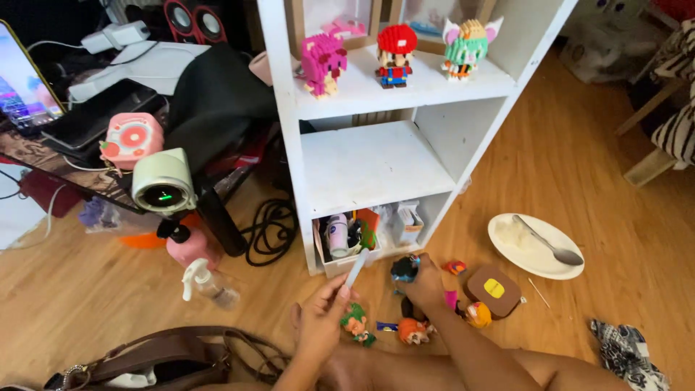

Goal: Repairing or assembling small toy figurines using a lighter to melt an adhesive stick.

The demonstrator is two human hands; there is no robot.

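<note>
Down on the floor (pixel 87 297) by the shelf (pixel 376 166), the left hand (pixel 322 318) pinches a white stick (pixel 356 269) while the right hand (pixel 426 284) closes round a dark toy figure (pixel 404 269), mid-sorting, wanting a steady lift next

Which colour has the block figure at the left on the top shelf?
The blocky brick-built figure is pink, seen in the head view.

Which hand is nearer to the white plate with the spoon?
Right. The right hand holds a small dark figure, left of the plate; the left hand, holding a thin white stick, is farther left.
</note>
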